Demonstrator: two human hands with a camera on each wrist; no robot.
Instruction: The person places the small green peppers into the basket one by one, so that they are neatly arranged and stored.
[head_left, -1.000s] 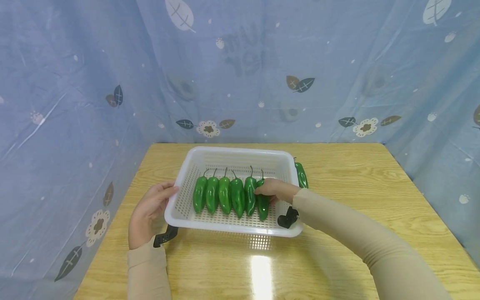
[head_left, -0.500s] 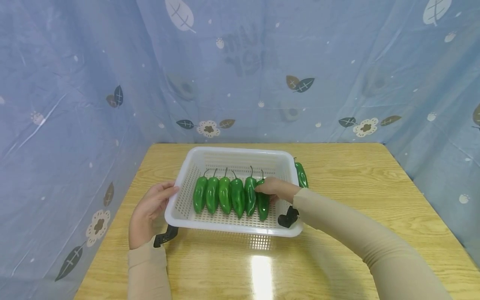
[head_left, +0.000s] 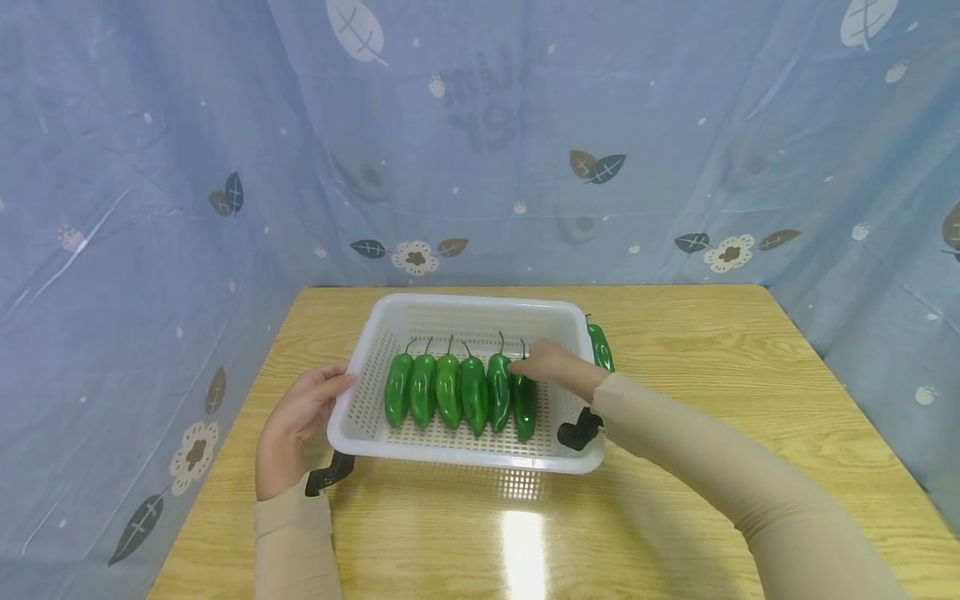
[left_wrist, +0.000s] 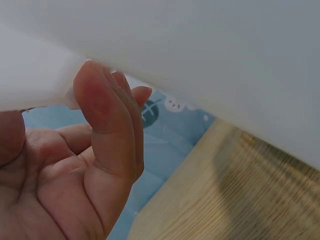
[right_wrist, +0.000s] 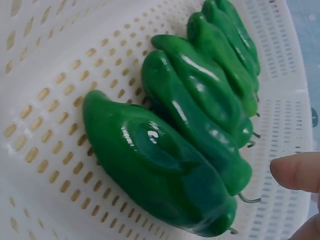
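A white perforated plastic basket (head_left: 465, 455) holds several green peppers side by side in a row, stems pointing away from me. My left hand (head_left: 300, 408) grips the basket's left rim, thumb over it; the left wrist view shows the curled fingers (left_wrist: 107, 100) against the underside. Over the stem end of the rightmost pepper (head_left: 526, 412) hovers my right hand (head_left: 551, 365). In the right wrist view the thumb (right_wrist: 300, 171) is apart from that pepper (right_wrist: 155, 160), and nothing is held; the other fingers are mostly out of view.
Another green pepper (head_left: 600, 346) lies on the wooden table (head_left: 712, 358) just outside the basket's right wall, partly hidden by it. A blue patterned curtain (head_left: 480, 167) encloses the table at the back and sides. Black wrist mounts sit at both wrists.
My right hand has come off the rightmost pepper, rising slightly away from it toward its stem end. The pepper stays in place in the row. The left hand keeps its grip on the rim.
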